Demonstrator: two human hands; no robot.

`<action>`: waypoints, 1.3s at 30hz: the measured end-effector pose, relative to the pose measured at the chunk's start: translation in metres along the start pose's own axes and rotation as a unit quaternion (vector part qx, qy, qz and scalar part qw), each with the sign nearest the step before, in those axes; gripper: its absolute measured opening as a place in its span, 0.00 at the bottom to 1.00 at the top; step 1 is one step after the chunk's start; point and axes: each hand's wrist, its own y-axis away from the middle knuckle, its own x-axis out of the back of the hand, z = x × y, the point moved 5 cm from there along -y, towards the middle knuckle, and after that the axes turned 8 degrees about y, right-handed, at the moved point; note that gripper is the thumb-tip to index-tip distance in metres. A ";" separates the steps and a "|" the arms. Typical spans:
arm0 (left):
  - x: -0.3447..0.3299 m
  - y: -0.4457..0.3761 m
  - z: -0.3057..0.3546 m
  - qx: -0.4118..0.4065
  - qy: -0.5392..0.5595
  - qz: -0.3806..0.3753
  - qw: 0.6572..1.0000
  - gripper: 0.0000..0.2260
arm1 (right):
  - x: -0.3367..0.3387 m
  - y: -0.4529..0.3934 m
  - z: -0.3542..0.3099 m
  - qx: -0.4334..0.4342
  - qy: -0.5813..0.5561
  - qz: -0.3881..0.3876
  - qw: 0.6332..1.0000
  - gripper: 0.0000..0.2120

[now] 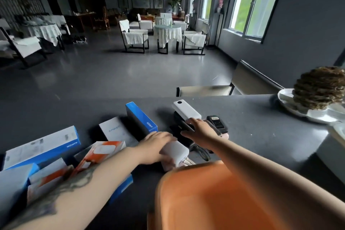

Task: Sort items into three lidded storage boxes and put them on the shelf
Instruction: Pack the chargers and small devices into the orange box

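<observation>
Orange storage box (214,198) near, centre-right, open top, blurred; right forearm crossing its right rim

Left hand (158,144) curled over white charger block (175,150) just beyond box's far rim, fingers wrapped on it

Right hand (200,129) further out, fingers closed on dark flat device (183,127); white power bank (186,111) lying just beyond, touching fingertips or not: cannot tell

Dark small gadget (216,122) right of right hand

Blue-and-white cartons (43,147) and orange-white carton (100,152) left, on grey table (261,136)

White plate (306,112) far right
</observation>
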 end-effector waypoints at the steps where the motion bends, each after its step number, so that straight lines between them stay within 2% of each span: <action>1: -0.003 -0.004 -0.003 -0.009 -0.008 -0.006 1.000 0.34 | -0.006 -0.007 0.000 -0.010 0.005 -0.009 1.000 0.25; 4: -0.009 -0.013 -0.014 -0.038 -0.021 -0.008 0.999 0.36 | -0.025 -0.024 0.001 -0.027 0.012 -0.030 0.999 0.28; 9: -0.017 -0.018 -0.023 -0.063 -0.033 0.011 0.997 0.39 | -0.041 -0.043 0.000 0.006 0.050 -0.038 0.998 0.32; 11: -0.020 -0.013 -0.028 -0.048 -0.013 0.025 0.998 0.39 | -0.043 -0.047 0.000 0.020 0.063 -0.048 0.997 0.35; 15: -0.029 0.000 -0.038 -0.021 -0.011 0.002 1.000 0.43 | -0.047 -0.051 -0.001 0.038 0.097 -0.053 0.993 0.44; 17: -0.031 0.002 -0.039 -0.017 0.001 0.011 1.000 0.43 | -0.049 -0.052 -0.002 0.041 0.095 -0.045 0.994 0.44; 20: -0.028 0.003 -0.036 0.001 0.002 0.015 1.000 0.44 | -0.039 -0.051 -0.004 0.045 0.073 0.004 0.996 0.41; 23: -0.017 0.011 -0.028 0.019 0.011 0.029 0.999 0.42 | 0.002 -0.043 -0.009 0.075 0.034 0.101 0.991 0.39; 25: -0.001 0.021 -0.018 0.020 0.043 0.089 0.995 0.40 | 0.039 -0.030 -0.010 0.094 -0.020 0.142 0.985 0.38; 27: 0.020 0.035 -0.006 0.023 0.074 0.168 0.983 0.39 | 0.073 -0.005 -0.007 0.118 -0.078 0.148 0.979 0.38; 31: 0.045 0.066 0.003 0.072 0.092 0.274 0.955 0.31 | 0.113 0.069 -0.007 0.236 -0.188 0.080 0.950 0.36; 33: 0.046 0.084 0.002 0.114 0.126 0.308 0.936 0.28 | 0.107 0.107 -0.011 0.298 -0.194 0.021 0.934 0.36; 36: 0.043 0.106 0.008 0.150 0.174 0.362 0.903 0.28 | 0.065 0.151 -0.018 0.357 -0.094 -0.056 0.928 0.38; 39: 0.041 0.120 0.023 0.159 0.215 0.379 0.886 0.27 | 0.008 0.166 -0.020 0.354 0.053 -0.127 0.925 0.41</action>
